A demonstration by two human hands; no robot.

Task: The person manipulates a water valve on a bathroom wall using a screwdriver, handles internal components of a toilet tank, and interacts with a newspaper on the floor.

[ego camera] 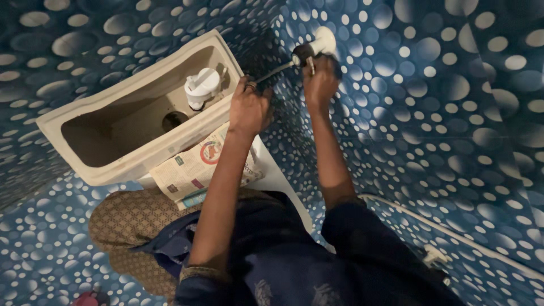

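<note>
While I look down from the head camera, both arms stretch toward the blue dotted wall beside an open cistern.

Left hand (249, 107): its fingers are closed around the near end of the thin metal rod (275, 71), just beside the cistern's right corner.

Right hand (321, 84): I see it raised against the wall, fingers curled on the dark fitting (301, 54) where the rod meets it; how firm the grip is I cannot tell.

Float ball (324, 41): white, just beyond the dark fitting, above the right hand.

Toilet cistern (113, 96): cream ceramic, lid off, tilted in my view, with a white flush valve (201, 86) standing inside near its right end and a round hole beside it.

Newspaper (198, 165): folded, lying just below the cistern, under the left forearm.

White pipe (453, 235): runs along the lower right wall, well apart from the hands.
</note>
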